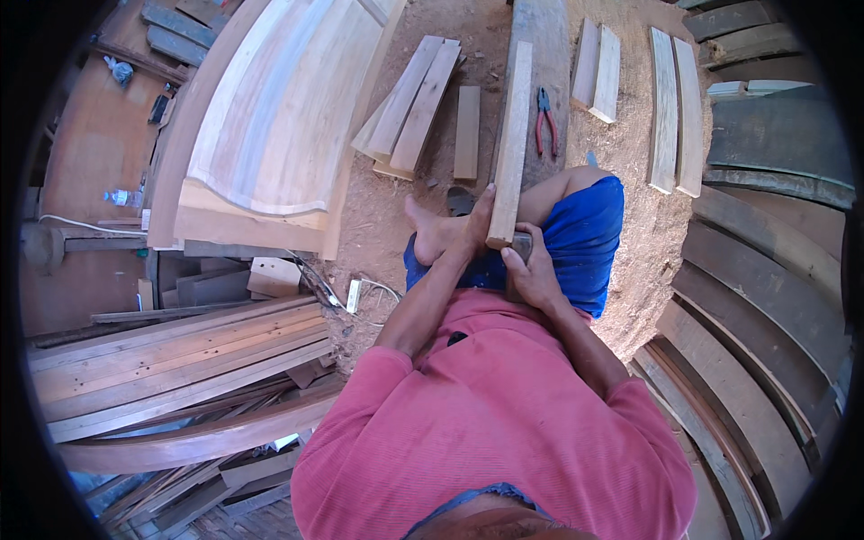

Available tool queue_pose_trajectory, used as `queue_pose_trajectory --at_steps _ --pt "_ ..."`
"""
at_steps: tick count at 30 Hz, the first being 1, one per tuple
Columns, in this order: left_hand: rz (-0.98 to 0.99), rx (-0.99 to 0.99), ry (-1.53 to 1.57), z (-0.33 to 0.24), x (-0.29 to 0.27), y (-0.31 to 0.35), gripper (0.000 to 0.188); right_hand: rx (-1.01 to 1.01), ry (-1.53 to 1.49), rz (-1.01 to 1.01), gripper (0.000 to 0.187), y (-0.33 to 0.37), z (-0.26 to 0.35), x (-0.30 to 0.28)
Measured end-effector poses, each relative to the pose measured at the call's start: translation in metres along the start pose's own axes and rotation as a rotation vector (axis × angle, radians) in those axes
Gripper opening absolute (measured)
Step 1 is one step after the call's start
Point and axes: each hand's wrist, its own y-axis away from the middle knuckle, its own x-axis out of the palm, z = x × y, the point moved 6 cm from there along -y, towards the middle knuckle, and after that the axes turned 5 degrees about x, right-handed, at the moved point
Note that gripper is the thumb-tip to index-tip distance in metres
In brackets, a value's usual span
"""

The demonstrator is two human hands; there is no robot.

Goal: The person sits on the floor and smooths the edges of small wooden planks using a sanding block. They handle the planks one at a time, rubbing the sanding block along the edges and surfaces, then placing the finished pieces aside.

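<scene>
A long squared wooden strip [513,144] points away from me, its near end above my lap. My left hand [480,220] is closed on its left side close to that end; most of the fingers are hidden. Just right of the near end, my right hand [537,270] grips a small dark block-like thing [521,243], whose kind I cannot make out. The block is against or very close to the strip's end. Red-handled pliers [545,123] lie right of the strip on a thick grey plank [551,54].
Cut boards [418,108] are stacked at the left, beside one short board [467,133]. Paired boards [677,112] lie on the sawdust ground to the right. A large wooden panel [279,99] stands far left. Lumber piles [180,355] and curved planks [756,297] flank me.
</scene>
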Motion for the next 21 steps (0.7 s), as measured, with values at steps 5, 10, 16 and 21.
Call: queue_pose_trajectory --at_steps 5,10,16,21 --pt "-0.165 0.298 -0.536 -0.014 -0.024 -0.01 0.064 0.139 -0.406 0.106 0.055 -0.008 -0.023 -0.012" --pt "-0.243 0.107 -0.953 -0.059 -0.018 0.019 0.077 0.26 -0.591 0.11 0.051 -0.026 -0.051 -0.016" --pt "-0.228 -0.071 -1.531 -0.073 -0.001 0.055 0.093 0.023 -0.155 0.12 0.043 -0.057 -0.047 -0.025" --pt "-0.29 0.101 -1.2 -0.023 -0.021 0.04 0.093 -0.034 -0.742 0.208 0.054 -0.127 -0.091 -0.052"
